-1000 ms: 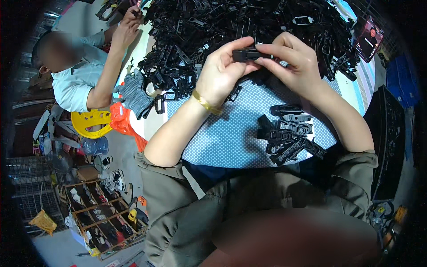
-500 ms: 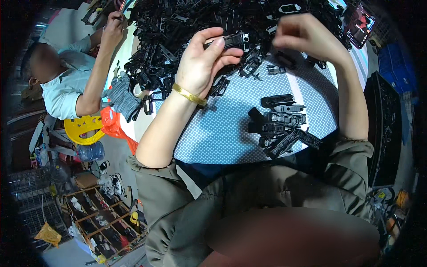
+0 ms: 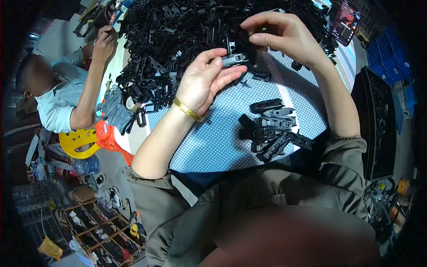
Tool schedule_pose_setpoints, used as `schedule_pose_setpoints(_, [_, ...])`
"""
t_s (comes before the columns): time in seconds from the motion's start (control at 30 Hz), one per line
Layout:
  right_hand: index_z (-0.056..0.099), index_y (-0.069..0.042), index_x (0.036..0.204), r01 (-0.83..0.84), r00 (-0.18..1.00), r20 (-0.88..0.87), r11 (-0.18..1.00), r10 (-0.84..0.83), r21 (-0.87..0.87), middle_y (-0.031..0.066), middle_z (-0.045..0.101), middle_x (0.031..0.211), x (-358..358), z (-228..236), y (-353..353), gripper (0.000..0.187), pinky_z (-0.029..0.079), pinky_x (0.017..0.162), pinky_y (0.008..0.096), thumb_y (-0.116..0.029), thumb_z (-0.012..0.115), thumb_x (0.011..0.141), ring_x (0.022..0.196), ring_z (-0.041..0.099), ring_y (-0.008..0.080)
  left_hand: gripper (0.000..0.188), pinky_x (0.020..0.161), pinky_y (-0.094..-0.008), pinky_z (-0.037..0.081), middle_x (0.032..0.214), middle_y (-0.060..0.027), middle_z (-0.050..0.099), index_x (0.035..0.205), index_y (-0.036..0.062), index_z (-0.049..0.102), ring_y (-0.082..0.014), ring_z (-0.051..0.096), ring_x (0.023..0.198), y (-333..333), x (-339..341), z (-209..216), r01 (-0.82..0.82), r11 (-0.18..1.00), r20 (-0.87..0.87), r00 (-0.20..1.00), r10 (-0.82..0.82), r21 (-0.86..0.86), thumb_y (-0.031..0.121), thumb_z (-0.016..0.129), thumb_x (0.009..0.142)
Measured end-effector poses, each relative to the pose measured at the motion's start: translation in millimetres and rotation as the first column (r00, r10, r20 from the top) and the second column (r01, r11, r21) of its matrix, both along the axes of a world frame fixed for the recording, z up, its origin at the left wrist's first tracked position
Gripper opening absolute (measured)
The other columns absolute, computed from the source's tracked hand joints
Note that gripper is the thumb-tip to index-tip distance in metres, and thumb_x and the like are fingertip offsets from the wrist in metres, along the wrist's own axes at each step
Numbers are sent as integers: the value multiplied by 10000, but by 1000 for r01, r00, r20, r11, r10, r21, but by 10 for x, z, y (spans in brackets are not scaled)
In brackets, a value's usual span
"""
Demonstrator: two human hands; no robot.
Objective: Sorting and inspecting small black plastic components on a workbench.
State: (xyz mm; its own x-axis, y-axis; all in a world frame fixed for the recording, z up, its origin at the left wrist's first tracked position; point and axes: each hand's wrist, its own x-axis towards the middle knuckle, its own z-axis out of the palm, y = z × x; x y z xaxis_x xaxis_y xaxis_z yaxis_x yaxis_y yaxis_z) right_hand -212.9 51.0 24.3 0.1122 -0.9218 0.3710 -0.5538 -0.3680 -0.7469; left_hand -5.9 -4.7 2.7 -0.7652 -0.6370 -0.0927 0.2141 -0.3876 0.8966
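Observation:
My left hand (image 3: 205, 81), with a gold bracelet on its wrist, holds a small black plastic clip (image 3: 235, 59) between thumb and fingers. My right hand (image 3: 284, 35) reaches up into the big heap of black plastic clips (image 3: 178, 40), its fingertips pinching another black piece at the heap's edge. A small stack of several black clips (image 3: 271, 127) lies on the blue dotted cloth (image 3: 213, 142), below my right forearm.
A second person in a light blue shirt (image 3: 60, 104) sits at the left, a hand (image 3: 104, 42) at the heap. A phone (image 3: 344, 22) lies at top right. A dark tray (image 3: 378, 120) stands at the right. Yellow plastic item (image 3: 75, 142), orange bag (image 3: 109, 140) and wooden rack (image 3: 100, 231) lie low left.
My hands came apart: the left kept the clip and drew left, the right moved up into the heap. The view shifted, so the table sits lower in frame.

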Motion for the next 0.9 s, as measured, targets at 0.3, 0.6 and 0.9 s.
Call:
schedule_pose_setpoints(0.3, [626,-9,859,227,966,157,966,-207,-124,23,599,781,365,-187,58,148,476,631,198,-99,643,744,698,580,90,327,813,-325,492,1006,-174,519,1147,-64,391,-239,581,883,61,-57,-49,-54,998,-48,997,56,45,161,380,910])
schedule_pose_setpoints(0.6, [637,-9,775,194,980,42,916,-192,-350,48,592,747,470,-208,69,91,430,534,198,-64,659,706,630,554,95,351,855,-346,466,1055,-194,500,1172,-73,358,-249,555,938,50,-42,-108,-40,999,-103,994,41,10,170,346,919])
schedule_pose_setpoints(0.9, [615,-4,739,117,966,-114,782,-233,-612,72,593,729,479,-200,65,93,435,542,228,-6,667,661,629,559,147,350,875,-303,450,1084,-161,489,1205,-71,326,-201,531,975,92,-45,-112,-27,996,-115,993,17,-84,96,371,900])
